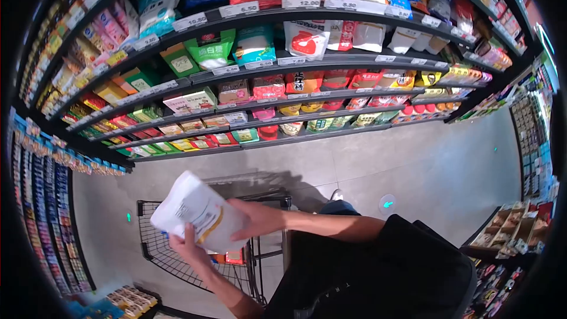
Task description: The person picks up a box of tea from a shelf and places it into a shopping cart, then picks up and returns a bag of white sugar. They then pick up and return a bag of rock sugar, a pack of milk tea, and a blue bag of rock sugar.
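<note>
A white packaged bag [198,204], with small printed text and a yellow curved stripe, is held tilted between both hands over the shopping cart [171,254]. My left hand [190,248] grips its lower edge, with the thumb on the printed face. At the opposite side, my right hand [255,220] is wrapped round the bag's edge. Beneath the hands, a red package [234,256] lies in the wire cart, partly hidden by the bag and my left arm.
A long shelf unit [248,7] of bagged goods with price tags curves across the top. More stocked racks [44,207] stand at the left. Display boxes [511,227] are at the right. Green arrows [387,204] mark the grey floor [354,159].
</note>
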A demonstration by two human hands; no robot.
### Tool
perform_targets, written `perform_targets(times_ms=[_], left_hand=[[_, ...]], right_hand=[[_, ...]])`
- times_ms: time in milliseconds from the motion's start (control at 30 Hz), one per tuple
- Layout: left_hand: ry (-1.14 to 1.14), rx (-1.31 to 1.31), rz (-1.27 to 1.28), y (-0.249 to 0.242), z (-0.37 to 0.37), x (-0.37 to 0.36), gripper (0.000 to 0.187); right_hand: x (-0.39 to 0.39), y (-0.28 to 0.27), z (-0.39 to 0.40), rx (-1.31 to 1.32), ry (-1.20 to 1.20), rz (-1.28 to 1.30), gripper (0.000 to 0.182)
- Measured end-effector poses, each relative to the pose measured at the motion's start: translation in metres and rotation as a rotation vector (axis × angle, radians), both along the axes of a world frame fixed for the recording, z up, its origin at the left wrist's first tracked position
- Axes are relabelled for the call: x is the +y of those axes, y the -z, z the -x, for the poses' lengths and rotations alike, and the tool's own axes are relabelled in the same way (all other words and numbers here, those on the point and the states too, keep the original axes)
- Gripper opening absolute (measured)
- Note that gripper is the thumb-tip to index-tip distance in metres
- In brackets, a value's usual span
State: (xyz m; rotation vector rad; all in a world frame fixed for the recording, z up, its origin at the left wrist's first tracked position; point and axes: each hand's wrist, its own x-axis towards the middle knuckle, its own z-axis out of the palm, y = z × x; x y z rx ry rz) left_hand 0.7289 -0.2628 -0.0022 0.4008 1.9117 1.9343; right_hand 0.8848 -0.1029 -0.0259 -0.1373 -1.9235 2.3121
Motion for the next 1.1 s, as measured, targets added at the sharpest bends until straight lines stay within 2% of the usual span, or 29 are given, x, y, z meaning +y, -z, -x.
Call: perform_targets(times_ms=[67,133,200,267,300,367,467,600,633,667,733,767,867,1000,1100], left_hand=[[0.019,-0.106,-0.068,-0.013,-0.026,0.035,0.044],[0.094,-0.219,-0.203,-0.011,-0.052,0.060,0.048],[0.156,-0.266,-0.216,-0.008,-0.076,0.074,0.053],[0.294,-0.346,0.049,0.020,-0.090,0.083,0.061],[0.316,-0.338,0.054,0.024,-0.101,0.092,0.061],[0.512,-0.372,-0.004,0.030,-0.127,0.106,0.069],[0.614,-0.426,-0.015,0.033,-0.156,0.129,0.070],[0.607,-0.488,-0.036,0.030,-0.191,0.156,0.067],[0.599,-0.506,-0.023,0.030,-0.199,0.160,0.066],[0.596,-0.502,-0.019,0.030,-0.207,0.164,0.066],[0.642,-0.415,-0.067,0.030,-0.224,0.174,0.065],[0.666,-0.460,-0.045,0.024,-0.232,0.179,0.063],[0.713,-0.473,-0.065,0.017,-0.259,0.193,0.062],[0.753,-0.463,-0.078,0.010,-0.291,0.205,0.060],[0.733,-0.442,-0.083,0.006,-0.310,0.212,0.059]], right_hand=[[0.014,0.001,-0.021,-0.121,0.055,0.088,0.083],[0.023,-0.001,-0.047,-0.106,0.138,0.083,0.077],[0.035,-0.001,-0.073,-0.102,0.246,0.068,0.072],[0.042,0.008,-0.097,-0.060,0.366,0.129,0.065],[0.047,0.010,-0.108,-0.051,0.388,0.131,0.065],[0.056,0.013,-0.129,-0.068,0.504,0.089,0.066],[0.071,0.008,-0.160,-0.059,0.578,0.125,0.061],[0.087,0.011,-0.193,-0.088,0.683,0.094,0.055],[0.094,0.017,-0.198,-0.096,0.618,0.229,0.061],[0.099,0.022,-0.206,-0.092,0.615,0.235,0.061],[0.108,0.022,-0.226,0.016,0.567,0.139,0.070],[0.112,0.015,-0.240,0.000,0.523,0.148,0.077],[0.121,0.021,-0.264,0.076,0.553,0.238,0.078],[0.128,0.012,-0.297,-0.008,0.606,0.255,0.079],[0.133,0.008,-0.312,0.023,0.611,0.290,0.081]])
